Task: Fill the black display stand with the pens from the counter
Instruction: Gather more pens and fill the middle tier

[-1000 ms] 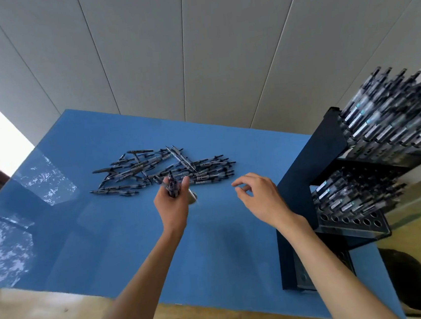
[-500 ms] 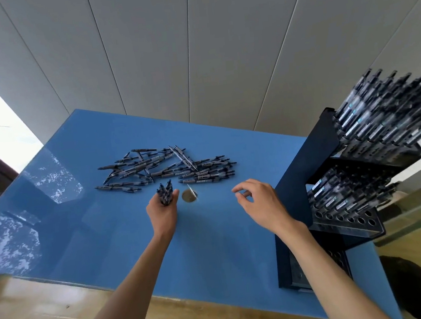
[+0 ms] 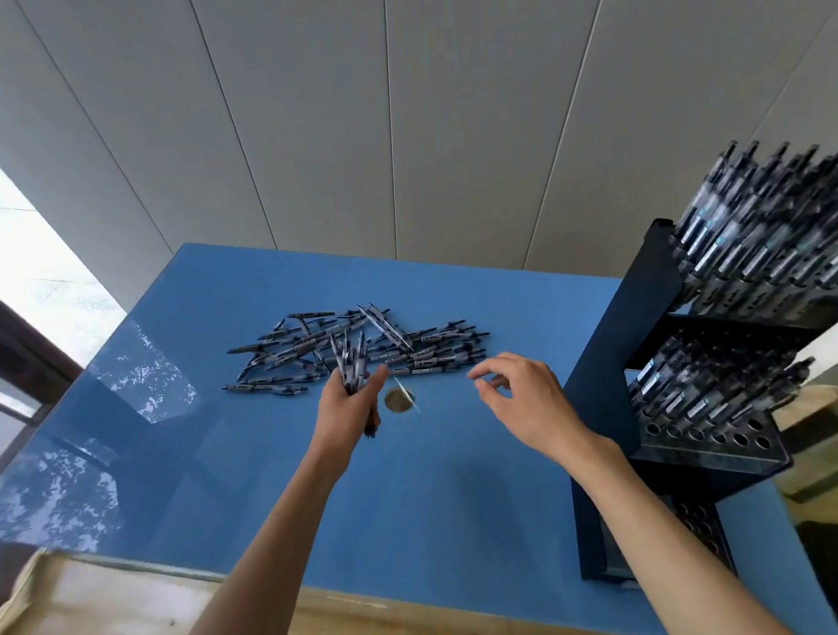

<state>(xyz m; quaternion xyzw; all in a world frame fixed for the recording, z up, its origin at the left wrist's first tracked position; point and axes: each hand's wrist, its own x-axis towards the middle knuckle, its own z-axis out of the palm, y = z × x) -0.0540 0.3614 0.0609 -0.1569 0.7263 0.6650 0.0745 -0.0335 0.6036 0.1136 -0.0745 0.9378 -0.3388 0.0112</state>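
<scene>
Over the last second the left hand [image 3: 346,410] has drawn its bundle of pens [image 3: 351,363] back from the pile [image 3: 358,346], grip clamped round them; the right hand [image 3: 527,399] hovers with loosely curled fingers, holding nothing, so a transfer to the stand [image 3: 628,328] looks next. Its top tier is full, the middle one has empty front holes. The blue table [image 3: 424,496] is glossy, with a small round disc [image 3: 399,400], against a pale panelled wall [image 3: 387,115].

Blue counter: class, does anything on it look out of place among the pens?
Yes. A small round disc lies on the blue counter just in front of the pile of pens, with a thin pale sliver across it. It is not a pen. What it is cannot be told. The left hand holds a bundle of pens beside it.
</scene>
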